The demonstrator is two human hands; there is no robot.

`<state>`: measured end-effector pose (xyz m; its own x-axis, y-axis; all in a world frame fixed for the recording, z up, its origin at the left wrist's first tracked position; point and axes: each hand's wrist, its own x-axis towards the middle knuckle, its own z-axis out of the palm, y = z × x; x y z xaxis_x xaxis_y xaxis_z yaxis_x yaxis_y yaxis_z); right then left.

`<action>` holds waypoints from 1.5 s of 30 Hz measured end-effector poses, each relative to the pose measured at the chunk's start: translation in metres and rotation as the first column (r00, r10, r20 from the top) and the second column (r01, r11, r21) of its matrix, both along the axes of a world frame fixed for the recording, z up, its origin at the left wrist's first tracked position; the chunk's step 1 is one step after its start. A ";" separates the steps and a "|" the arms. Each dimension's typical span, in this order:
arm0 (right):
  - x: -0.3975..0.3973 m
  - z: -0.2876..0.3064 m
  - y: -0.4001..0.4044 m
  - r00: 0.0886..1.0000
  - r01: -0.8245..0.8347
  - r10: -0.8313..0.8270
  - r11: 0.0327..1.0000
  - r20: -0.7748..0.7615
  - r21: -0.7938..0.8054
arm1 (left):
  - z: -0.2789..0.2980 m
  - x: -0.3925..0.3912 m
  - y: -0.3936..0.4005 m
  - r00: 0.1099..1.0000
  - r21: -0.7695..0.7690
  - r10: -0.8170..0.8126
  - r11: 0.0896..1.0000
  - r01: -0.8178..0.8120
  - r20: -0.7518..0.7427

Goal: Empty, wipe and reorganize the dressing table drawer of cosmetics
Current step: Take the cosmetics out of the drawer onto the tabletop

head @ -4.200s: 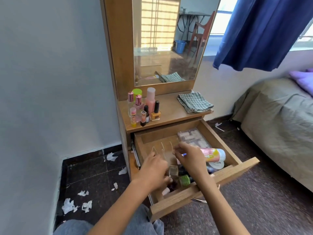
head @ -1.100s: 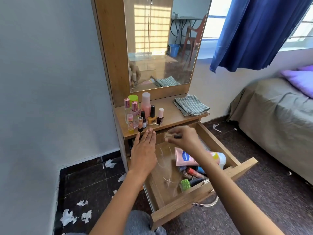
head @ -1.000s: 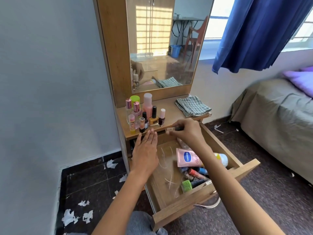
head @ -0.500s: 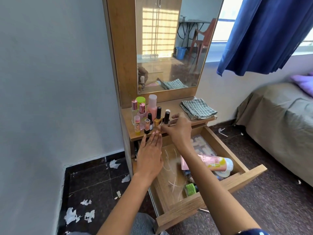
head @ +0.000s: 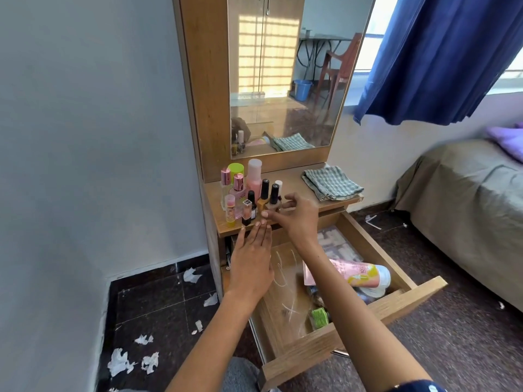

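Loosely curled right hand touches glossy black-capped bottle on wood.

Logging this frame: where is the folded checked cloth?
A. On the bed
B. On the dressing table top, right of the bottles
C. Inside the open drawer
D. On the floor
B: the checked cloth lies folded on the dressing table top, right of the bottles.

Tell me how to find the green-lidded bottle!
Look at the dressing table shelf under the mirror. Bottles crowd its left end. At the back stands the bottle with a fat lime-green cap, the only green one there.
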<state>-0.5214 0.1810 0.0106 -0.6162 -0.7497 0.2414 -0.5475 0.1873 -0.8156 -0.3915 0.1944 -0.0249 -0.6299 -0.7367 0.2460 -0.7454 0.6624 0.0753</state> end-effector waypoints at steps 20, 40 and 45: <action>-0.033 -0.057 0.109 0.944 0.248 -0.248 0.968 -0.219 -0.028 | -0.035 -0.086 0.006 0.908 0.313 -0.397 0.852 0.419 -0.134; 0.004 -0.032 0.138 0.970 0.237 -0.213 0.941 0.121 -0.244 | 0.007 0.020 0.058 0.908 0.122 0.157 0.985 -0.119 -0.387; 0.043 -0.022 0.131 0.893 0.044 0.069 0.970 0.445 -0.239 | 0.010 0.045 0.072 0.798 0.141 0.258 0.966 -0.216 -0.545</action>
